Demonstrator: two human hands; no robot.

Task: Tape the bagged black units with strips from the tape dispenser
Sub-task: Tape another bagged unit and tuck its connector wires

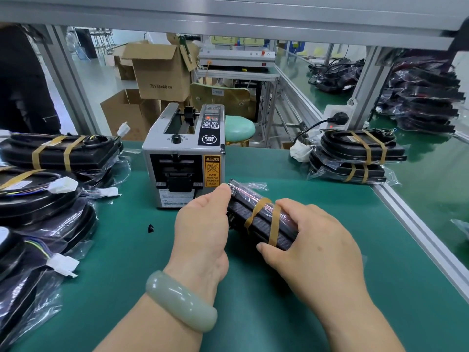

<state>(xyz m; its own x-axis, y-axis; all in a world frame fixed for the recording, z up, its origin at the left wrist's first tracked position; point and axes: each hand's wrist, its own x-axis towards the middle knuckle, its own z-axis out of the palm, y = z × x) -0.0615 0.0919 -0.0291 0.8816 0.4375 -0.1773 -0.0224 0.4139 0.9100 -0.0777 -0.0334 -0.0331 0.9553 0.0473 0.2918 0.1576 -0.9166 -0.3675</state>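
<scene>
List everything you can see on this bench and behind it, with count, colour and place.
tape dispenser: one, grey, middle of mat
held unit: one, black, bagged, two tan strips, in both hands
right stack: two taped units, black, right edge
left pile: several units, black, left side
boxes: at least three, brown, beyond dispenser
stool: one, mint green, behind dispenser
bracelet: one, pale green, left wrist
left hand: one, gripping held unit
right hand: one, gripping held unit
</scene>
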